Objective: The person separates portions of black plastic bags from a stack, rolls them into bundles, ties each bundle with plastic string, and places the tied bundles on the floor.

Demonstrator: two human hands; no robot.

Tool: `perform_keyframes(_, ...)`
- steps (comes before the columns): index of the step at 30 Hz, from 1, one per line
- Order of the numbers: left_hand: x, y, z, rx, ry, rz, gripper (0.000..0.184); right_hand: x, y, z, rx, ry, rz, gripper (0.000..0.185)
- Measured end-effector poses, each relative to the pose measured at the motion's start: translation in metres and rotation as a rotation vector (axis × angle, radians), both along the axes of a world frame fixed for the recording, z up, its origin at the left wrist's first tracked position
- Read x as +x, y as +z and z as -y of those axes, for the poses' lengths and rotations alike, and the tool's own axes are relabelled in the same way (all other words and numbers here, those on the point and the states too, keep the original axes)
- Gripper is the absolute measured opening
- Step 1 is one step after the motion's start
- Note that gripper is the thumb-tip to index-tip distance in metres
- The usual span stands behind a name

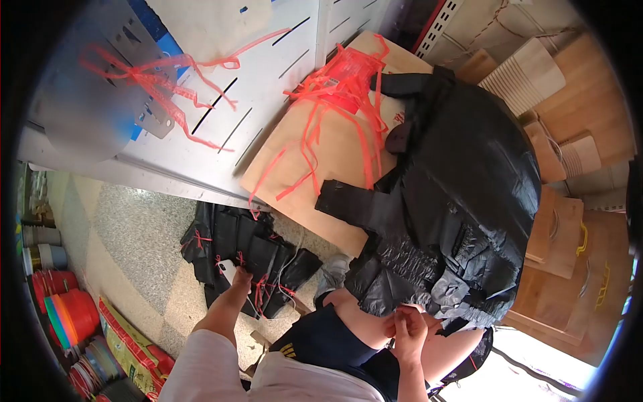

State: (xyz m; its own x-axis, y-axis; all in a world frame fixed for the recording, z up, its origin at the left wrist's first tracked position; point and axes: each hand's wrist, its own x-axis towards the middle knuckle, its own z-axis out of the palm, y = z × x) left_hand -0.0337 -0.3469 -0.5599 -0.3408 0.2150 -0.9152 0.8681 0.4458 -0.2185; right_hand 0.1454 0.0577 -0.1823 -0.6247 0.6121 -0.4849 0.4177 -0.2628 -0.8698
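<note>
Your left hand (242, 281) is closed around a slim white phone (228, 269), thumb and fingers gripping its lower end, with the upper end sticking out clear of them. You hold it above several folded bundles of black plastic (231, 234) tied with thin red strips, which lie on the speckled stone-patterned floor (137, 224). A thin pale cord (287, 275) trails across those bundles, close by that hand.

Your right hand (408, 329) is over your lap, its fingers curled in and the tips drawn together. Whether anything thin is pinched between them, you cannot tell from this angle. It is just beside the crinkled lower edge of a large, glossy heap of black plastic sheeting (469, 161); whether the fingertips touch it is unclear.

That heap spreads from the flat tan counter (338, 154) down to your knees, its broad smooth part uppermost and its gathered folds nearest you. Beside it on the counter is a tangled bunch of translucent red plastic strips (345, 77), loose ends trailing over the near edge.
</note>
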Motion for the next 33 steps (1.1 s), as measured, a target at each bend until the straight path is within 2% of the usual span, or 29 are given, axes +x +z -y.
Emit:
perform_keyframes(4,-0.002,0.019,0.009,0.1,-0.254,0.123,0.037,0.0,-0.006,-0.003,-0.007,-0.021,0.004,0.011)
perform_keyframes(6,-0.017,0.081,-0.014,0.167,-0.281,0.229,0.03,0.001,-0.009,-0.002,0.027,-0.025,0.019,0.01)
perform_keyframes(9,-0.035,0.111,-0.011,0.447,-0.397,-0.028,0.026,0.001,-0.007,-0.002,-0.006,-0.033,-0.019,0.009)
perform_keyframes(10,-0.052,0.129,-0.018,0.528,-0.354,0.004,0.022,0.002,-0.008,-0.002,0.0,-0.028,-0.029,0.008)
perform_keyframes(11,-0.064,0.131,-0.017,0.644,-0.35,-0.081,0.016,0.002,-0.007,-0.003,-0.014,-0.028,-0.026,0.01)
perform_keyframes(13,-0.103,0.187,-0.044,0.643,-0.369,-0.027,0.014,0.003,-0.004,-0.003,-0.035,-0.028,-0.02,0.013)
perform_keyframes(17,-0.163,0.163,-0.041,0.718,-0.412,-0.285,0.015,0.004,-0.004,-0.003,-0.038,-0.021,-0.053,0.014)
perform_keyframes(19,-0.189,0.125,-0.037,0.809,-0.178,-0.399,0.018,0.005,-0.005,-0.001,-0.042,-0.036,-0.051,0.014)
perform_keyframes(20,-0.198,0.114,-0.035,0.847,-0.284,-0.5,0.021,0.006,-0.006,0.001,-0.034,-0.039,-0.05,0.013)
perform_keyframes(21,-0.202,0.104,-0.037,0.964,-0.274,-0.627,0.025,0.006,-0.007,0.002,-0.024,-0.043,-0.048,0.012)
perform_keyframes(23,-0.206,0.06,-0.028,0.858,-0.041,-0.595,0.03,0.006,-0.007,0.002,-0.008,-0.048,-0.036,0.011)
perform_keyframes(24,-0.199,0.061,-0.036,0.81,0.109,-0.591,0.034,0.006,-0.007,0.003,-0.004,-0.049,-0.027,0.011)
perform_keyframes(25,-0.195,0.061,-0.044,0.564,0.21,-0.515,0.038,0.005,-0.006,0.003,-0.002,-0.048,-0.018,0.011)
perform_keyframes(27,-0.185,0.069,-0.062,0.248,0.351,-0.422,0.044,0.003,-0.003,0.003,-0.011,-0.058,-0.012,0.012)
perform_keyframes(30,-0.168,0.071,-0.064,0.268,0.551,-0.394,0.047,0.001,0.0,0.003,-0.017,-0.054,0.007,0.012)
perform_keyframes(33,-0.16,0.073,-0.064,0.266,0.439,-0.407,0.046,-0.001,-0.005,0.004,0.004,-0.049,0.001,0.01)
